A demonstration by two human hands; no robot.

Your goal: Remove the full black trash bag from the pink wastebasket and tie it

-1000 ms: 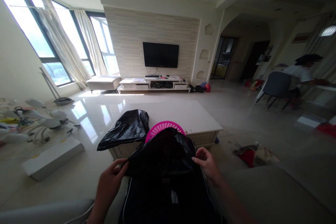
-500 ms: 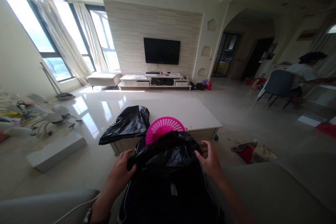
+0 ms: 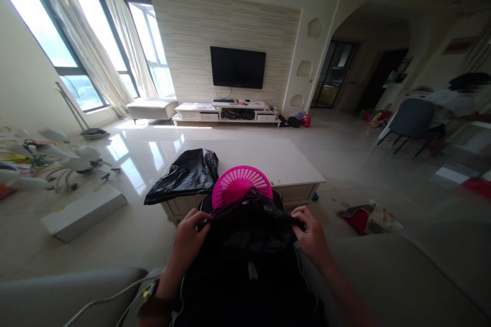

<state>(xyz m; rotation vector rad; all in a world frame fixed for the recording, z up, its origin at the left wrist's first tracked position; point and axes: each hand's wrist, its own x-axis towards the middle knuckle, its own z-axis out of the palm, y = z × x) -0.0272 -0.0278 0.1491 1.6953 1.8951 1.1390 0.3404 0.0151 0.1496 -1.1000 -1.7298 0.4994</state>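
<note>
A black plastic bag (image 3: 253,227) is stretched sideways in front of me, low over my lap. My left hand (image 3: 191,232) pinches its left edge, and my right hand (image 3: 308,230) grips the right edge. Just beyond the bag is a bright pink slotted plastic basket (image 3: 226,191), its near side hidden by the bag. Whether the bag touches the basket I cannot tell. A second black plastic bag (image 3: 186,176) lies crumpled on the left part of the white coffee table (image 3: 253,156), drooping over its near edge.
A long white box (image 3: 82,214) lies on the floor at left, near a heap of white fittings and hoses (image 3: 72,163). At right are a grey sofa seat (image 3: 383,276) and a cloth bag (image 3: 368,218) on the floor. A person (image 3: 456,94) sits on a dark chair (image 3: 410,118) far right.
Both hands have closed on the bag's edges and pulled it out taut and flatter. More of the pink basket shows now. The view has tilted down slightly.
</note>
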